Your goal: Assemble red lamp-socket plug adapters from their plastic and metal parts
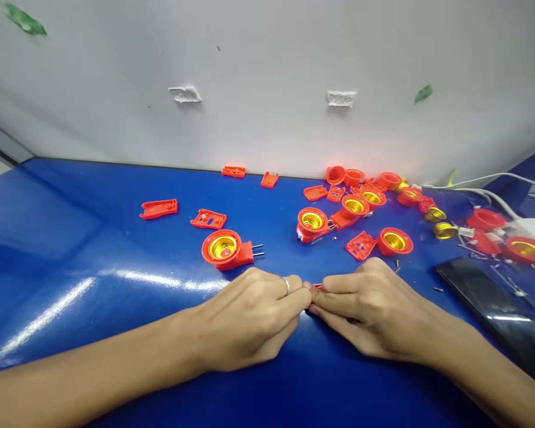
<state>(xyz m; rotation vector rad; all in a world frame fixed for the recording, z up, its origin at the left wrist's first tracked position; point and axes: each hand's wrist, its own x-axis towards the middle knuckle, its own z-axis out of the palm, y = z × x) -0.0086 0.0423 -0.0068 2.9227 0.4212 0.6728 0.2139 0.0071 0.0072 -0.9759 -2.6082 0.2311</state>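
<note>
Piece of red plastic (318, 287) is held over the front part of the blue table (267, 395), pinched between the closed fingertips of the left hand (254, 318) and the right hand (377, 309). Most of it is covered, so its exact shape cannot be told. Probably it is best gripped evenly from both sides, with light pressure, and the small screw (437, 289) near the right hand should not be brushed away.

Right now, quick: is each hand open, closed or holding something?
Left hand: closed; what it holds, if anything, is hidden.
Right hand: closed on a small red plastic piece, mostly hidden.
</note>
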